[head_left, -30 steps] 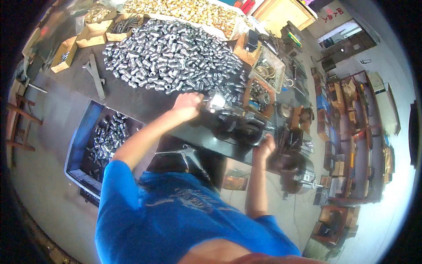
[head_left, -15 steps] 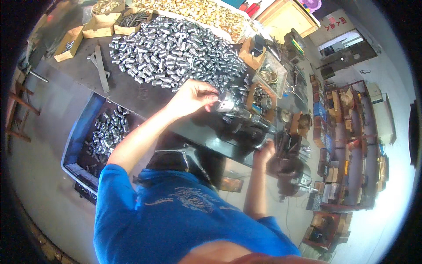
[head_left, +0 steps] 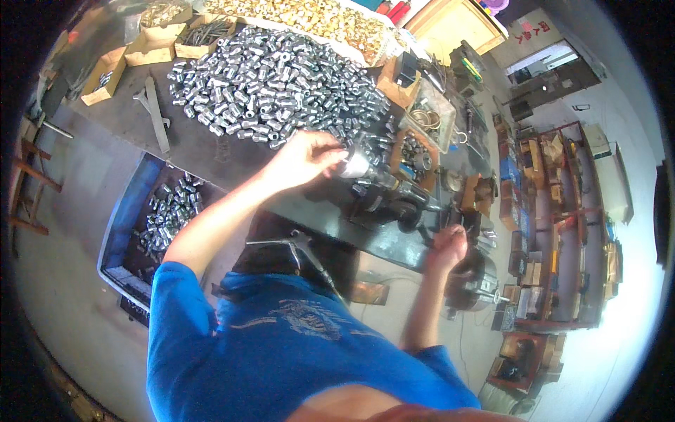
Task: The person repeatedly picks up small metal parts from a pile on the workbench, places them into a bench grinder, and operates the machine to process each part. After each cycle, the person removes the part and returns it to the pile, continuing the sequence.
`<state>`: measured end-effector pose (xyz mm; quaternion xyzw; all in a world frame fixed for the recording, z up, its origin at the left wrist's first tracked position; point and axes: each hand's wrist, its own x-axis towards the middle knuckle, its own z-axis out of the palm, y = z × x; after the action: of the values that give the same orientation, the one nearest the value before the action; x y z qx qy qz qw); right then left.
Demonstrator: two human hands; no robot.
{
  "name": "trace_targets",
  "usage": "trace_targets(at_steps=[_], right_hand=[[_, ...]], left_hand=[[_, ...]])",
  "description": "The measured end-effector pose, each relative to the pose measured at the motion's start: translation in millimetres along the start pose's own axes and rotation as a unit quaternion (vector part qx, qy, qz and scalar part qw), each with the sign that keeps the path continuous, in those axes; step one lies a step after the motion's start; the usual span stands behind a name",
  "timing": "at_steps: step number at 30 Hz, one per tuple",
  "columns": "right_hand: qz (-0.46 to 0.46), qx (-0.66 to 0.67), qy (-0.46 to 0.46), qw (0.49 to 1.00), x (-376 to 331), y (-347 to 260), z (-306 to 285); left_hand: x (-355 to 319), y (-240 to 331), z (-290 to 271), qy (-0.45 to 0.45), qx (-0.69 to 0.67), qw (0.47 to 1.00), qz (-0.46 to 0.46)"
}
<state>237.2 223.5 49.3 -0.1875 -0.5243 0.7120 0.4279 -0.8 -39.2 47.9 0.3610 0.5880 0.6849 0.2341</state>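
Observation:
My left hand [head_left: 304, 156] reaches over the workbench [head_left: 211, 144] and closes on a silver metal cylinder [head_left: 354, 166] at the head of a small dark machine [head_left: 385, 202]. Just beyond it lies a large heap of similar silver metal fittings [head_left: 274, 81]. My right hand [head_left: 448, 247] is lower right, fingers curled around a dark handle at the machine's end; what it grips is partly hidden. My blue sleeves fill the lower frame.
A blue crate [head_left: 151, 214] of silver fittings sits on the floor left of the bench. Cardboard boxes [head_left: 151, 43] and a pile of brass parts [head_left: 309, 17] line the far edge. Small trays [head_left: 422, 116] of parts stand right of the heap. Shelves [head_left: 555, 232] run along the right.
My left hand has moved from the heap's edge toward the machine with a silver piece. My right hand stays on the handle. The view has shifted slightly.

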Motion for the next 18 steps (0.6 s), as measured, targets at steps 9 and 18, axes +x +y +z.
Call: trace_targets(at_steps=[9,18], right_hand=[[-0.022,0.013,0.018,1.0,88.1,19.1,17.4],[-0.041,-0.049,0.059,0.996,91.0,34.2,35.8]], left_hand=[[-0.1,0.1,20.2,0.167,0.272,0.942,0.108],[0.3,0.1,11.1,0.076,0.049,0.993,-0.076]])
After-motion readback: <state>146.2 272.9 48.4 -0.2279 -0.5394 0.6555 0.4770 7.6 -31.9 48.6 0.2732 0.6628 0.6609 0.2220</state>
